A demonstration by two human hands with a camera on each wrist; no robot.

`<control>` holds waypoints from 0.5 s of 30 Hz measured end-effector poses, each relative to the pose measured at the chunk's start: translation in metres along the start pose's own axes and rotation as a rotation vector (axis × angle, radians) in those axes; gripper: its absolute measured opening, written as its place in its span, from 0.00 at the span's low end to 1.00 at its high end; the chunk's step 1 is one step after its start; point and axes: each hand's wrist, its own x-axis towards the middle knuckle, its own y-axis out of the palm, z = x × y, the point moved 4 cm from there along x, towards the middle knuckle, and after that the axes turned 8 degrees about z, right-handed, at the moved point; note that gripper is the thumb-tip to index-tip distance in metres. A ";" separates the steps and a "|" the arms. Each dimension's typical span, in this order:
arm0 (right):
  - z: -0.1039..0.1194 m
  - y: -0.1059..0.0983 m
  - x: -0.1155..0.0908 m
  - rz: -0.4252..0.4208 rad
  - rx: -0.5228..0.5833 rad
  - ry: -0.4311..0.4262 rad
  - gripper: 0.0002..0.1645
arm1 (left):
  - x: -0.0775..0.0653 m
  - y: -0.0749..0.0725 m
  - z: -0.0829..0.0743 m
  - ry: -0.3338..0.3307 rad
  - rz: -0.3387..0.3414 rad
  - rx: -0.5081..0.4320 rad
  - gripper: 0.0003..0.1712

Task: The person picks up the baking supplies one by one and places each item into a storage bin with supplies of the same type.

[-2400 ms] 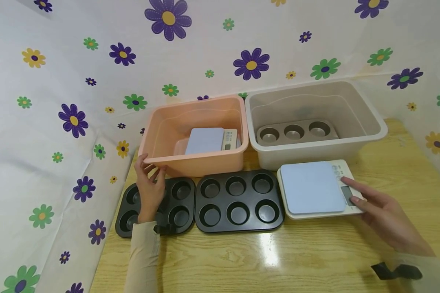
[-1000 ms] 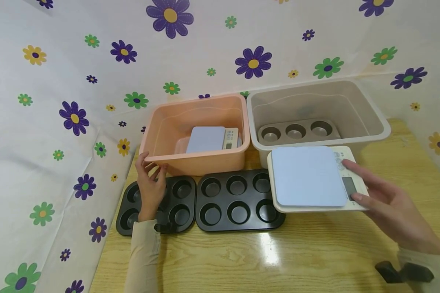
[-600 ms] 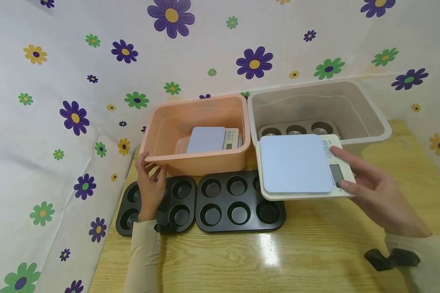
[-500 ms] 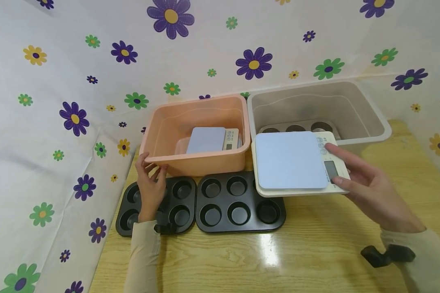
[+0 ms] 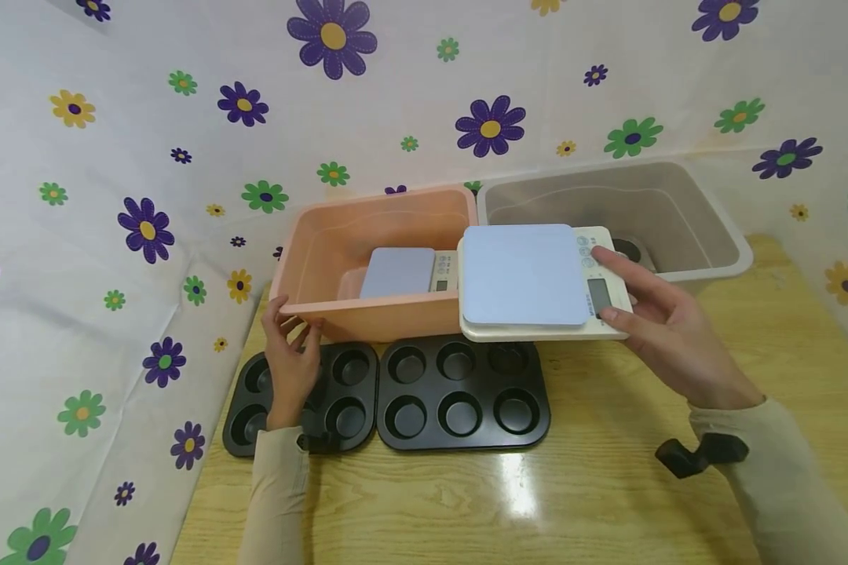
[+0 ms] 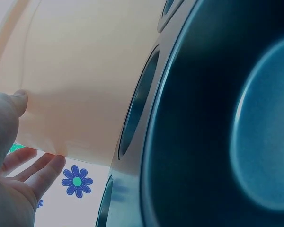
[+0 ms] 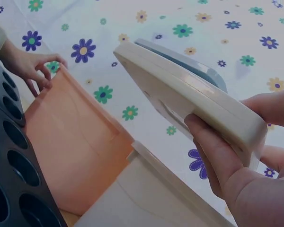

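My right hand (image 5: 678, 329) grips a white kitchen scale (image 5: 523, 275) by its display end, thumb beside the screen and other fingers reaching underneath. The scale hangs over the front rims where the two bins meet; its underside shows in the right wrist view (image 7: 180, 90). At the front left corner of the peach plastic bin (image 5: 374, 318), my left hand (image 5: 293, 361) pinches the wall, thumb on the front face and fingers (image 6: 45, 172) round the side. Inside that bin lies another kitchen scale (image 5: 399, 272), its right end partly hidden by the held one.
A beige bin (image 5: 608, 188) stands right of the peach one, with a muffin tin (image 5: 632, 249) inside, mostly hidden by the held scale. Two black muffin tins (image 5: 462, 431) lie side by side in front on the wooden table (image 5: 424, 510). Flowered cloth (image 5: 396, 78) hangs behind.
My right hand has lifted the scale from beside the right black muffin tin and carried it up and left toward the peach bin. My left hand has stayed at the bin's corner.
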 end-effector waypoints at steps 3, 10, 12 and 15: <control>0.001 0.002 0.013 -0.007 -0.004 -0.014 0.43 | 0.000 0.001 0.000 0.002 0.003 -0.004 0.42; -0.002 0.010 0.040 -0.034 -0.003 -0.004 0.44 | 0.000 0.001 0.002 0.004 0.005 0.008 0.42; -0.003 0.013 0.047 -0.035 -0.034 0.018 0.45 | -0.001 0.001 0.002 0.000 -0.001 0.017 0.42; -0.003 0.017 0.058 -0.024 -0.048 0.036 0.45 | 0.000 0.002 0.002 -0.006 -0.016 0.028 0.42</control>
